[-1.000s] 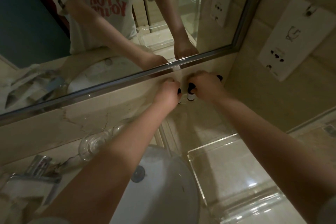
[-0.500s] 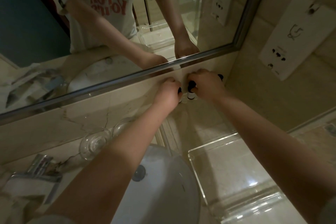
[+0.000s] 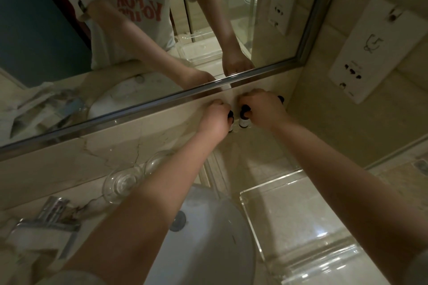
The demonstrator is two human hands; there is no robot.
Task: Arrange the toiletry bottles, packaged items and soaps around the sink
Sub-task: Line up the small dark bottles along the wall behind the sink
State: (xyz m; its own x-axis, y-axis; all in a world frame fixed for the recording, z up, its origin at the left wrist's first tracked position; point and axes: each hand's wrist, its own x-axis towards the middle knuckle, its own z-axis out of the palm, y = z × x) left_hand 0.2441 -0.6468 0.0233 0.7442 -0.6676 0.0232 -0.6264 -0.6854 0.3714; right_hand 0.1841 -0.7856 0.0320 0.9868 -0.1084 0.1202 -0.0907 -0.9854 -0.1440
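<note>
Bottles [image 3: 243, 120] are gripped upright, one by the left hand [image 3: 215, 120], one by the right hand [image 3: 264, 109]. They are lined up at the desk [image 3: 254, 162] back, presumably for a tidy row.

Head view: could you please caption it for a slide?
The left hand and right hand grip small bottles below the mirror.

Hardly anything moves: below the mirror frame [image 3: 162, 105], the left hand [image 3: 215, 120] and right hand [image 3: 264, 109] grip the dark-capped bottles [image 3: 243, 120] just as before; only the view wobbles slightly.
</note>
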